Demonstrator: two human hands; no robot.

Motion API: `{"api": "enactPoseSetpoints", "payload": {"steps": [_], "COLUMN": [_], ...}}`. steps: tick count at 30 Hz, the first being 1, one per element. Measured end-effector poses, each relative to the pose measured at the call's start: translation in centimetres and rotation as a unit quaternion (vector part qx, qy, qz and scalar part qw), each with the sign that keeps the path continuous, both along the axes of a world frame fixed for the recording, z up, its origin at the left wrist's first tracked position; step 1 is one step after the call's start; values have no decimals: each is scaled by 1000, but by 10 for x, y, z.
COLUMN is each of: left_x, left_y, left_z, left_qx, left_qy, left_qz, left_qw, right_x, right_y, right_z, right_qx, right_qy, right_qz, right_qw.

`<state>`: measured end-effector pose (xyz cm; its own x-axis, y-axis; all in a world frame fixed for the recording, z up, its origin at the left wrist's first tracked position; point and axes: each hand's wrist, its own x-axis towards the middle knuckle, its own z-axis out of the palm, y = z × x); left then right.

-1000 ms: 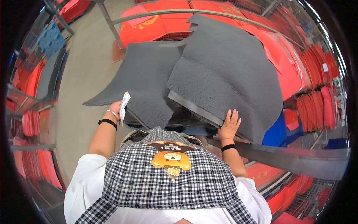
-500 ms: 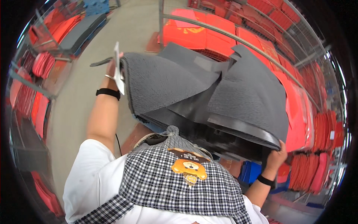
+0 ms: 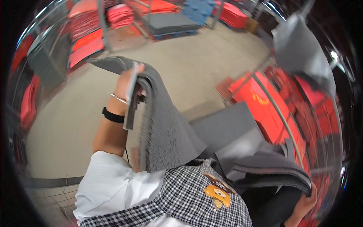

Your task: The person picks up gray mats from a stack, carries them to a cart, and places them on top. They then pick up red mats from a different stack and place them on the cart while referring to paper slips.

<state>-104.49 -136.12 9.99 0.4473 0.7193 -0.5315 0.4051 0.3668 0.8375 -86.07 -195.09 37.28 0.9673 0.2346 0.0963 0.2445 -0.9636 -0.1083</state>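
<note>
My left hand (image 3: 123,85) is closed round the edge of a folded bundle of grey carpet mats (image 3: 166,128). A pale flat strip (image 3: 131,94) stands upright against that hand; its kind I cannot make out. The bundle's ribbed top slopes down to my checked apron, and one flap juts out past the hand. At the lower right my right hand (image 3: 306,202) grips the rim of more bent grey mats (image 3: 276,164), their layered edges curling upward. Between both hands lies a flat grey sheet (image 3: 227,125). The fingers' undersides are hidden by the mats.
Red mats (image 3: 261,102) are stacked behind a metal rail (image 3: 278,109) on the right. A grey sheet (image 3: 302,49) hangs at the upper right. Beyond the pale floor (image 3: 211,56), a grey stack (image 3: 170,23) rests on a blue pallet, with red piles (image 3: 87,22) beside it.
My view has swung to the left, bringing more floor into sight. The mats between my hands have bent and parted into a left bundle and a right curl; both hands keep their grip.
</note>
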Motion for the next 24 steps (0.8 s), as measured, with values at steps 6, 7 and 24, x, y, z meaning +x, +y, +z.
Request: {"api": "enactPoseSetpoints", "payload": {"steps": [6, 7, 24], "left_x": [-13, -13, -50], "left_y": [-35, -40, -24], "left_z": [-11, -7, -86], "left_qx": [-199, -203, -208], "left_qy": [-116, -89, -72], "left_qz": [11, 5, 96], "left_qw": [973, 975, 971], "right_x": [-26, -30, -111], "right_y": [33, 38, 18], "right_z": [12, 7, -109], "right_qx": [-68, -91, 67], "right_qy": [85, 82, 242], "right_qz": [9, 24, -82], "right_qw": [994, 992, 965]}}
